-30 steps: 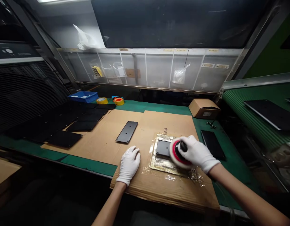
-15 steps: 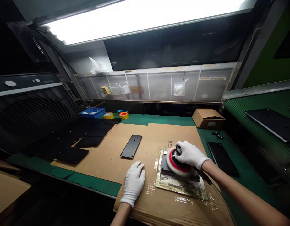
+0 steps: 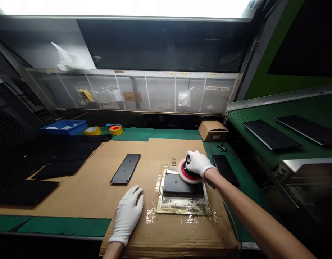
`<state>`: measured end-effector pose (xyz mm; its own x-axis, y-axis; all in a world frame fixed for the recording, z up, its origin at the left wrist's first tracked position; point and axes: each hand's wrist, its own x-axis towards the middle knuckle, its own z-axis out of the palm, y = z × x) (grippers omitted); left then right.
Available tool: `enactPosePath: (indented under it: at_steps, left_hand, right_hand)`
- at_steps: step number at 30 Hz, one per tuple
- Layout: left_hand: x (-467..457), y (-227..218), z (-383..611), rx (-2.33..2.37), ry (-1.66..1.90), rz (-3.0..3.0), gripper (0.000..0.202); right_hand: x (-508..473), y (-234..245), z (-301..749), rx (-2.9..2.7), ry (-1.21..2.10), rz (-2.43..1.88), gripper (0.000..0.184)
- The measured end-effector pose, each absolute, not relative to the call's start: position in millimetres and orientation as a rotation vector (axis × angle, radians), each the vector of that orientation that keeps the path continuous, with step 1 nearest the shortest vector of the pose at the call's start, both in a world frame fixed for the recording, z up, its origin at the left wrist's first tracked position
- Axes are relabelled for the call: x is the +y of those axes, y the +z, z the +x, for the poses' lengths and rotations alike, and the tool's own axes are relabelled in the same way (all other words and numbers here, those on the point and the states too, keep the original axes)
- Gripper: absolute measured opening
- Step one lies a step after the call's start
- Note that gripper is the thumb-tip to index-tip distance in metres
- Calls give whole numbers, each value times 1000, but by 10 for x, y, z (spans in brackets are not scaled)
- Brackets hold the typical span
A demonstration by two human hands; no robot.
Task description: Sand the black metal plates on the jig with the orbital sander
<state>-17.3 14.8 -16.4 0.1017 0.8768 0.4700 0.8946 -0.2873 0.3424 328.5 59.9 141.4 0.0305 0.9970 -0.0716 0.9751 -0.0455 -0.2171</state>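
Head camera view: the right hand (image 3: 198, 163), in a white glove, is closed around the knob of a round pad tool (image 3: 187, 173) with a red and white disc. A second ago that disc sat over the near right part of the black plate (image 3: 182, 186). Now it rides the plate's far right corner, so most of the dark face lies uncovered. To my eye the pad is being worked across the plate from near to far. The plate lies on a shiny taped sheet (image 3: 182, 208) near the right of the cardboard (image 3: 82, 190).

The left hand (image 3: 128, 216) has stayed put, open and flat on the cardboard just left of the taped sheet, gripping nothing.

Further left lies a loose long plate (image 3: 125, 168), well clear of the tool. Beyond it, rows of black plates (image 3: 58, 169) run along the left side. At the far left stand a blue tray (image 3: 64, 126) and two tape rolls (image 3: 103, 130). A small carton (image 3: 213, 130) stands at the far right. A dark slab (image 3: 225, 169) lies just right of the working hand, the nearest thing to its wrist. More plates rest on the green belt (image 3: 263, 115).
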Motion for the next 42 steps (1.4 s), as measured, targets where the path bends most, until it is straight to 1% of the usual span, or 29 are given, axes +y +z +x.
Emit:
enactPosePath:
  at_steps: [2,6,8,12,17,20,23,27,32,37,42]
  left_hand:
    - [165,-167,-189,-1863,-945,-2315,36]
    - [174,-123,-159,-1889,-938,-2311,37]
    - [134,-75,-115,-1901,-941,-2306,36]
    - [22,13,-23,-1939,-888,-2281,29]
    - [-56,131,84,-1997,-798,-2307,27]
    - [-72,177,133,-1990,-795,-2365,28]
    - [-46,151,144,-1975,-800,-2386,28]
    - [8,73,106,-1951,-815,-2373,29]
    - [65,2,53,-1933,-846,-2356,30]
    - [94,-5,29,-1931,-867,-2357,32]
    - [135,-35,0,-1972,-871,-2354,40]
  right_hand:
    - [568,1411,3286,-2114,304,-2149,36]
    - [423,1372,3238,-2221,389,-1920,37]
    - [401,1372,3211,-2163,356,-1981,38]
    - [477,1368,3166,-2019,282,-2218,33]
    - [503,1345,3060,-2151,419,-2066,36]
    - [468,1352,3001,-2046,313,-2173,38]
    - [446,1347,2997,-2006,276,-2216,41]
    - [453,1362,3074,-2129,397,-2069,45]
    - [417,1384,3222,-1971,285,-2300,39]
    - [250,1309,3227,-2146,369,-2028,39]
    - [678,1286,3121,-1886,327,-2243,38]
